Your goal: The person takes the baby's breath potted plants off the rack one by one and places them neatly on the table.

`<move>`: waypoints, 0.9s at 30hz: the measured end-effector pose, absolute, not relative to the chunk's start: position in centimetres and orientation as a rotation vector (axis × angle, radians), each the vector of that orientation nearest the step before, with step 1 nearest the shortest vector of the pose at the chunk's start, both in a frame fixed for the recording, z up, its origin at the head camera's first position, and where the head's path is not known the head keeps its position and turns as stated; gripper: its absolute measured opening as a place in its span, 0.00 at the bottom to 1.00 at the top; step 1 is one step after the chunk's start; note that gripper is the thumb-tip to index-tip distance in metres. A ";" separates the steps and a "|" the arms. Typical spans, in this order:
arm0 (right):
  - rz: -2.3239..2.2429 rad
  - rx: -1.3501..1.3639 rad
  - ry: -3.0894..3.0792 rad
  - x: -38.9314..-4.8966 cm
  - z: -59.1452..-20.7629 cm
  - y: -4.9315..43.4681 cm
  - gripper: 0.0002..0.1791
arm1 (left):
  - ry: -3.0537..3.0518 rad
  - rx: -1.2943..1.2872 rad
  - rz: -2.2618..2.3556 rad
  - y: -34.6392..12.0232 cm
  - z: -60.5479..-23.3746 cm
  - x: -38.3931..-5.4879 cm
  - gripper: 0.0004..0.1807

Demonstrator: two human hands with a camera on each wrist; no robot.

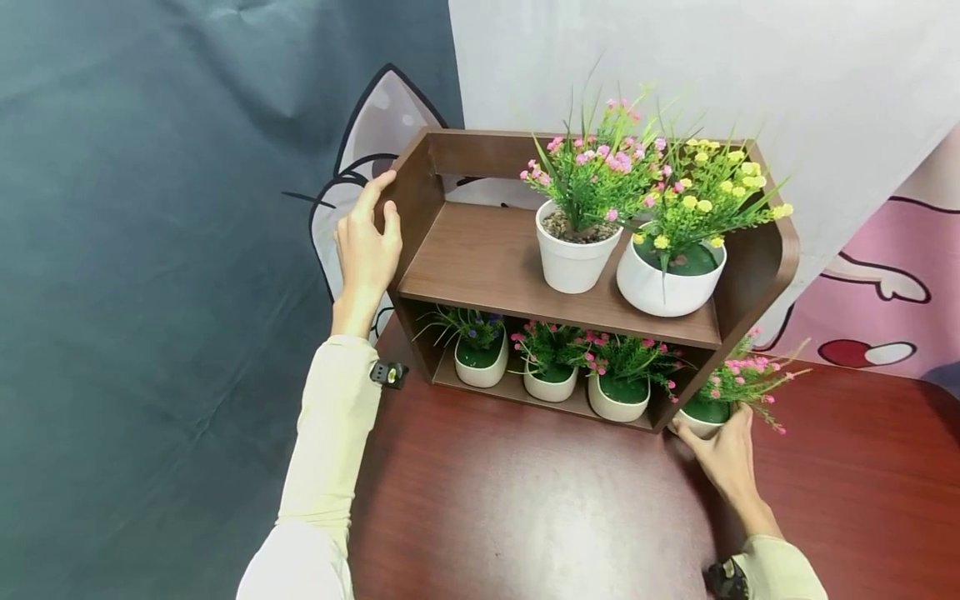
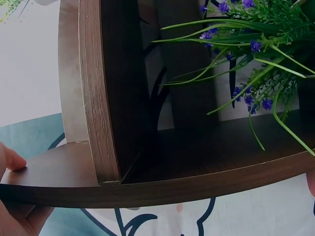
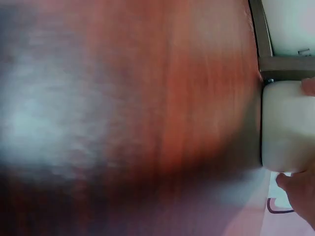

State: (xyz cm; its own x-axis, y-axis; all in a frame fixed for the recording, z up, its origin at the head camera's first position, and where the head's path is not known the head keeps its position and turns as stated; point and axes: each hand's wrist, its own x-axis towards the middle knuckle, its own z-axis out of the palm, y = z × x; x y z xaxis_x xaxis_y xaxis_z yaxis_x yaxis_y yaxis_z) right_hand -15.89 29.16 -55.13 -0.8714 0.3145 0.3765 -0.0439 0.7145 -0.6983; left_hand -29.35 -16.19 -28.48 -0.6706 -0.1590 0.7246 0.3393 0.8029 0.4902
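Note:
A brown two-tier wooden shelf (image 1: pixel 487 250) stands on the table. My left hand (image 1: pixel 369 246) holds the edge of its left side panel; in the left wrist view the thumb (image 2: pixel 14 160) lies on the panel's inner face, with fingers below it. To the right of the shelf, my right hand (image 1: pixel 723 450) grips a white pot of pink flowers (image 1: pixel 701 423) between thumb and fingers, close against the right panel. In the right wrist view this pot (image 3: pixel 288 125) shows beside the shelf's corner, with fingers on two sides of it.
On the upper tier stand a white pot with pink flowers (image 1: pixel 576 260) and a round white pot with yellow flowers (image 1: pixel 667 287). The lower tier holds a purple-flowered pot (image 1: pixel 480 367) and two pink-flowered pots (image 1: pixel 550 385). Below is the red-brown table (image 1: pixel 525 500); cloth backdrops (image 1: pixel 187 250) hang behind.

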 end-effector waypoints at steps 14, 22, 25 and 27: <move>1.185 -0.550 -2.304 -10.0 -52.0 27.9 0.45 | -2.165 -0.135 -0.819 -15.5 -28.4 -29.1 0.19; 1.455 -0.466 -2.166 -5.1 -46.0 22.6 0.33 | -2.177 -0.126 -0.837 -16.0 -28.2 -29.0 0.19; 1.560 -0.130 -2.096 -5.4 -41.9 18.7 0.35 | -2.165 -0.117 -0.833 -16.1 -28.4 -29.0 0.19; 1.670 0.118 -1.964 -6.0 -39.0 16.2 0.35 | -2.153 -0.117 -0.838 -16.1 -28.5 -29.0 0.19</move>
